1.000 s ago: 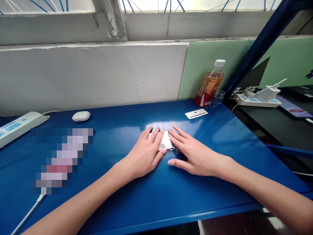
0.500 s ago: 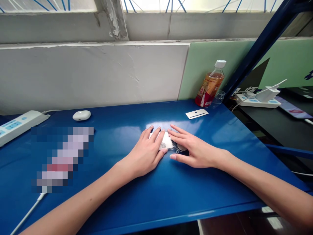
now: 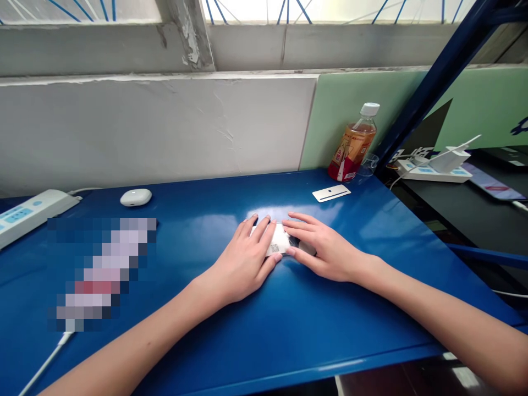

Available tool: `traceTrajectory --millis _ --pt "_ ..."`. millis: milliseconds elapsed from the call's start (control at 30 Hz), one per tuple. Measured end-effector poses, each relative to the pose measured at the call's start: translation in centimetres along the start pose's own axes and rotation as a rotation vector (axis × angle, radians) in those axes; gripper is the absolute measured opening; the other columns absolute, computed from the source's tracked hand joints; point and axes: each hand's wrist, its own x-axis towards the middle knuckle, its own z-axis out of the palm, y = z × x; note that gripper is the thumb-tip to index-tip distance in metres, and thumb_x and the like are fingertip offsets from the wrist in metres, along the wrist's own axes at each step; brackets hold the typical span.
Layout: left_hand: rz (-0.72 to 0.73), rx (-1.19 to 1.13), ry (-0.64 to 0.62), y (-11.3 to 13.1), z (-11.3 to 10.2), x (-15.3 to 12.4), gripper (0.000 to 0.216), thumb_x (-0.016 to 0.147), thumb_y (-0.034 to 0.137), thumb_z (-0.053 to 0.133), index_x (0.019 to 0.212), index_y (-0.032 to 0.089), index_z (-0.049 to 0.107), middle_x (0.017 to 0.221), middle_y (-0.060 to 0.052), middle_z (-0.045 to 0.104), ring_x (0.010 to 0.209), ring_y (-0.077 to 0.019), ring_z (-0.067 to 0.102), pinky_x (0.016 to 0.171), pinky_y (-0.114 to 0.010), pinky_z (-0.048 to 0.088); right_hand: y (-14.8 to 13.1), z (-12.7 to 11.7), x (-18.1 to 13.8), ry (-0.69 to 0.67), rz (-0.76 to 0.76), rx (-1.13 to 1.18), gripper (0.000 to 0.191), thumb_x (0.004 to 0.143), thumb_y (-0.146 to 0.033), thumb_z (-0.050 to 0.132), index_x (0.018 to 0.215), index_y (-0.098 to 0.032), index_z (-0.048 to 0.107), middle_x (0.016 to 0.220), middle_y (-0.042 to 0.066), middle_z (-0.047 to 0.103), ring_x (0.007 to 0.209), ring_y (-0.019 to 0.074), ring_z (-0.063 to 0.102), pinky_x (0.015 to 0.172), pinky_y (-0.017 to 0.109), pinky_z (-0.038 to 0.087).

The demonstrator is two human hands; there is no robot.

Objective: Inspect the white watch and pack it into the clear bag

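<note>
A small white packet with a printed QR code (image 3: 279, 240) lies on the blue desk (image 3: 198, 231) between my hands. My left hand (image 3: 251, 258) rests flat over its left part, fingers apart and thumb along the near edge. From the other side, my right hand (image 3: 325, 250) reaches over the packet's right end. Its fingertips touch the far side and its thumb is at the near edge, with the fingers spread. A dark and pale part of the packet's contents (image 3: 306, 247) shows under my right palm; I cannot make out what it is.
A drink bottle (image 3: 353, 146) stands at the back right, beside a clear cup (image 3: 368, 164) and a white card (image 3: 331, 193). On the left are a white earbud case (image 3: 136, 197), a power strip (image 3: 37, 213) and a blurred-out phone (image 3: 109, 269) on a cable (image 3: 45, 360).
My right thumb has moved up to the packet's near edge, close to my left thumb. The bead chain seen before is now covered. My left hand stays in place.
</note>
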Motion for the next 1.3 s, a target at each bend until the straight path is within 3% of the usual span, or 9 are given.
traceTrajectory --millis 367,533,733,867,1067,1200,1300 --pt "-0.007 -0.180 0.001 -0.5 -0.4 -0.2 0.058 0.105 0.048 0.031 0.154 0.018 0.031 0.157 -0.013 0.037 0.147 -0.0334 0.027 0.117 -0.055 0.029 3.4 -0.4 -0.4 0.077 -0.016 -0.059 0.044 0.095 -0.010 0.040 0.134 -0.016 0.060 0.135 0.015 0.062 0.131 0.0276 0.053 0.106 0.050 0.048" --pt "0.089 -0.230 0.011 -0.6 -0.5 -0.3 0.057 0.105 0.045 0.033 0.156 0.022 0.023 0.160 -0.010 0.032 0.151 -0.0291 0.020 0.119 -0.053 0.026 3.0 -1.2 0.0 0.131 -0.129 -0.031 0.031 0.098 -0.018 0.047 0.118 -0.024 0.069 0.112 0.010 0.073 0.102 0.0232 0.067 0.086 0.042 0.057" --pt "0.091 -0.234 0.067 -0.7 -0.9 -0.3 0.059 0.104 0.043 0.036 0.157 0.022 0.020 0.163 -0.013 0.024 0.151 -0.0306 0.017 0.120 -0.054 0.024 3.1 -2.6 0.2 0.255 -0.191 0.016 0.019 0.096 -0.024 0.058 0.103 -0.024 0.076 0.093 0.008 0.074 0.082 0.0200 0.067 0.074 0.037 0.056" --pt "0.030 -0.297 0.140 -1.3 -1.2 -0.4 0.057 0.105 0.037 0.034 0.156 0.019 0.017 0.162 -0.015 0.025 0.151 -0.0292 0.020 0.120 -0.052 0.026 2.7 -3.2 0.1 0.360 -0.091 0.155 0.014 0.092 -0.031 0.066 0.097 -0.026 0.078 0.090 0.006 0.074 0.078 0.0194 0.068 0.072 0.036 0.057" --pt "-0.041 -0.390 0.314 -1.7 -1.2 -0.3 0.049 0.104 0.027 0.030 0.152 0.020 0.025 0.158 -0.012 0.033 0.148 -0.0257 0.029 0.121 -0.048 0.028 2.2 -3.5 0.2 0.526 0.123 0.369 0.011 0.087 -0.034 0.071 0.083 -0.024 0.076 0.082 0.004 0.074 0.079 0.0213 0.068 0.072 0.036 0.058" --pt "-0.029 -0.410 0.461 -1.4 -1.1 -0.4 0.045 0.103 0.025 0.034 0.148 0.023 0.032 0.152 -0.011 0.041 0.144 -0.0254 0.036 0.119 -0.047 0.032 2.4 -3.1 0.4 0.466 0.264 0.534 0.018 0.086 -0.036 0.071 0.078 -0.021 0.073 0.077 0.003 0.073 0.070 0.0186 0.068 0.063 0.032 0.057" --pt "0.031 -0.369 0.500 -0.9 -1.3 -0.5 0.050 0.100 0.028 0.042 0.148 0.025 0.029 0.152 -0.012 0.040 0.142 -0.0290 0.039 0.114 -0.049 0.038 2.5 -2.4 0.6 0.394 0.358 0.576 0.022 0.085 -0.039 0.069 0.080 -0.019 0.075 0.077 0.004 0.075 0.069 0.0194 0.069 0.062 0.032 0.058"
